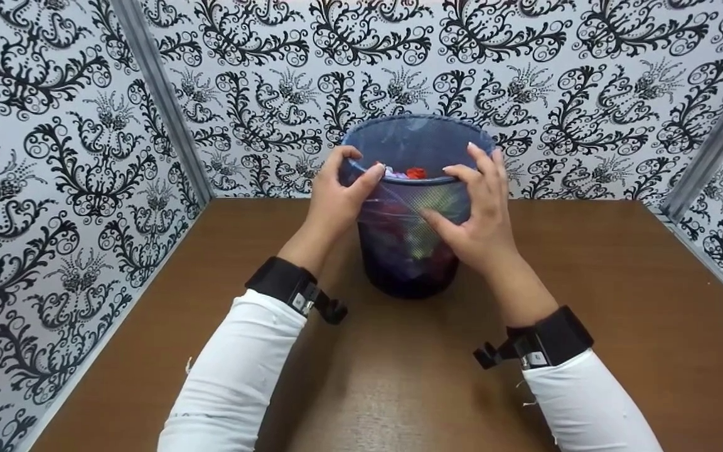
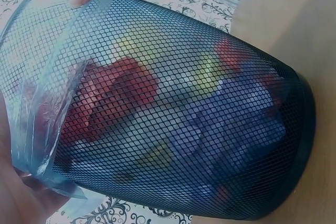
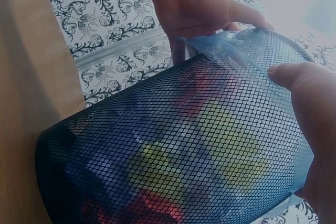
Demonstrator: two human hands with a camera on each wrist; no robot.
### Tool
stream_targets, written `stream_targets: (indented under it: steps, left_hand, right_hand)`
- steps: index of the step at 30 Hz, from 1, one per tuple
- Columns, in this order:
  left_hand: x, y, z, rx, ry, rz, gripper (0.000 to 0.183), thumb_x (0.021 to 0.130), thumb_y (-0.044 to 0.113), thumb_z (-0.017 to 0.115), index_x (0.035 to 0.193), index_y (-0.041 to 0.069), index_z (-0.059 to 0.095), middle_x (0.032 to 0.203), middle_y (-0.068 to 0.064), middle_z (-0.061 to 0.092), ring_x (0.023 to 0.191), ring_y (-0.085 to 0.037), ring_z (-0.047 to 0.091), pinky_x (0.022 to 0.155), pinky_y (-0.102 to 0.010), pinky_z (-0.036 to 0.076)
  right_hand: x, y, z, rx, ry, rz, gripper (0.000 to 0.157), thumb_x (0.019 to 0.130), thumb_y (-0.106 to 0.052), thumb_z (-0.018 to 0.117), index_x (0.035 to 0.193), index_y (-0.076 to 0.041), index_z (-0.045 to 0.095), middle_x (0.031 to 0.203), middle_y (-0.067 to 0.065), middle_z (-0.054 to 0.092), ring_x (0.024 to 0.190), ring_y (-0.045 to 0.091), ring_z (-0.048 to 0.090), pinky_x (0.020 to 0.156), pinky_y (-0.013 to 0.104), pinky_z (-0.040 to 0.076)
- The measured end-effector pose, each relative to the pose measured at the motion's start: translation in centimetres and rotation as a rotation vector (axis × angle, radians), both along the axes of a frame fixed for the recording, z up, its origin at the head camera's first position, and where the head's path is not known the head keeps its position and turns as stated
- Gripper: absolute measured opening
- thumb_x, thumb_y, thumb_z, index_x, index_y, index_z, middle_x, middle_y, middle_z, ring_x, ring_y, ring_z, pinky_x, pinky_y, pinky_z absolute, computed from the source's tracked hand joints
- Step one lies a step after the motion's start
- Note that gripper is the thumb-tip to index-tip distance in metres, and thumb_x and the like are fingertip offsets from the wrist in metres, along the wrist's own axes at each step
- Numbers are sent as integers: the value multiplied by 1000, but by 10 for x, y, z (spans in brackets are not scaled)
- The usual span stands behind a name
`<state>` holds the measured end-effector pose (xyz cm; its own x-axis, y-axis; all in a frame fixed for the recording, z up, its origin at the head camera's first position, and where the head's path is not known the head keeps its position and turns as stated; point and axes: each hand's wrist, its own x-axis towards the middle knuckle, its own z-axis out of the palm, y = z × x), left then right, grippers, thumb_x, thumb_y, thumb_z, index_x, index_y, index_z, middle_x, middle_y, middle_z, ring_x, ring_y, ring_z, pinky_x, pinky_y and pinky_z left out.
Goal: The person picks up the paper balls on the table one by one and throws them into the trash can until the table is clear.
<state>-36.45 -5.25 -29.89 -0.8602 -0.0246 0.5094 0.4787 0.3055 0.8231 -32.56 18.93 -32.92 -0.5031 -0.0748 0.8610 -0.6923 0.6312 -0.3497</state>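
Note:
A black wire-mesh wastebasket [image 1: 412, 276] stands upright on the table, lined with a translucent bluish bin liner [image 1: 418, 135] folded over its rim. Through the mesh show crumpled red paper [image 2: 115, 93], yellow pieces [image 3: 231, 145] and purplish-white ones. My left hand [image 1: 334, 198] grips the liner at the left of the rim, thumb on the front edge. On the right side, my right hand [image 1: 484, 216] holds the rim and liner, its thumb against the front wall. The far fingers of both hands are partly hidden behind the basket.
The brown wooden table [image 1: 606, 282] reaches back to a white wall [image 1: 261, 94] with black scroll patterns. Similar patterned panels [image 1: 54, 188] close in the left and right sides, with grey posts at the corners.

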Motion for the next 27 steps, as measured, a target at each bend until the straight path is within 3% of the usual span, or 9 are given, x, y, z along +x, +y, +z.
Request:
stream_targets:
  steps: [13, 19, 27]
  left_hand:
    - [2, -5, 1, -34, -21, -43, 61, 85, 56, 73, 130, 18, 58, 122, -10, 65, 105, -21, 66, 92, -35, 57]
    - [2, -4, 3, -50, -2, -20, 53, 83, 56, 73, 124, 24, 61, 129, -14, 64, 108, -20, 64, 94, -35, 55]
    - [4, -6, 3, -63, -2, -3, 51, 82, 57, 74, 120, 26, 61, 121, -8, 65, 105, -21, 63, 90, -36, 54]
  right_hand:
    - [-1, 2, -1, 26, 24, -4, 65, 79, -44, 85, 132, -17, 57, 161, 14, 40, 157, 46, 17, 128, 63, 11]
    - [1, 2, 1, 5, 23, 4, 65, 79, -42, 85, 132, -17, 58, 161, 14, 40, 158, 44, 15, 129, 60, 10]
    - [2, 1, 2, 3, 14, 9, 64, 78, -43, 84, 131, -18, 58, 161, 13, 40, 158, 44, 15, 129, 59, 9]
